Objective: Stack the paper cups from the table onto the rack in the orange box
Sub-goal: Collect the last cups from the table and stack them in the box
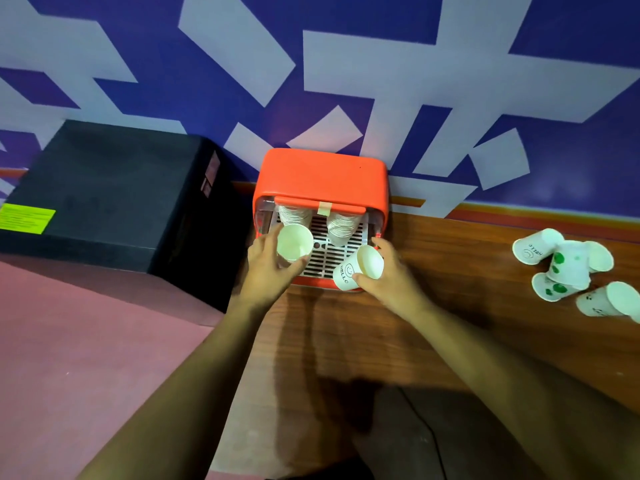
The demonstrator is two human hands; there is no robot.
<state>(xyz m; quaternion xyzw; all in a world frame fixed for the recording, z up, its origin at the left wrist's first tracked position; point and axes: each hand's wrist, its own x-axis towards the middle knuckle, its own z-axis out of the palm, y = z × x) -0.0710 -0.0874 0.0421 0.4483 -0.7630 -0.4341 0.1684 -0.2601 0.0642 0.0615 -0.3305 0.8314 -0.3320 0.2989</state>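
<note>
**Cups in hand at the orange box (320, 178)**

Plain cup (295, 242), white paper, its open mouth facing up toward the camera, sits in the left hand (266, 268). The fingers curl round its side and hold it above the front left part of the white slotted rack (325, 263). HELLO cup (358, 268), printed with a smiley face, is tilted with its mouth up and to the right. The right hand (388, 277) grips it between thumb and fingers at the box's front right corner.

Deeper inside the box, two nested columns of cups stand on the rack: the left stack (292, 214) just behind the plain cup, and the right stack (343, 226) beside it. A strip of tape (324, 208) marks the edge of the raised lid.

The box stands on a wooden table (450, 323), against a purple-and-white patterned wall (346, 81). Well apart to the right, loose cups (571, 268) lie on their sides in a cluster, several with green spots. A black case (104, 192) bearing a yellow-green label (26, 218) sits left of the box.
</note>
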